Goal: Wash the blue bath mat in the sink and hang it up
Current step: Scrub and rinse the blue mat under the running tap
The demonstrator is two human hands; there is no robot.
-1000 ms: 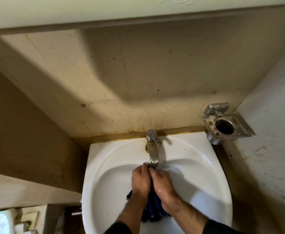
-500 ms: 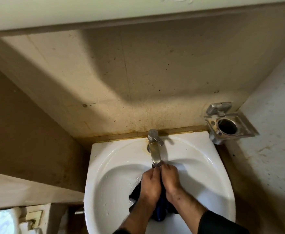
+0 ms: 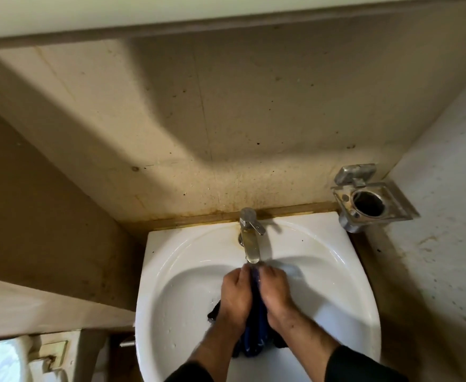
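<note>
One head-worn view — looking steeply down from close above the sink (image 3: 345, 274) toward the back wall (image 3: 226, 119).

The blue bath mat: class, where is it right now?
The blue bath mat is bunched in the white ceramic sink, gripped between both hands, just below the metal tap.

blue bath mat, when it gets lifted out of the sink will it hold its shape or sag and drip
Likely floppy: the blue bath mat is bunched and folded between the left hand and right hand. Probably heavy and dripping, since it sits right under the faucet spout in the sink.
</note>
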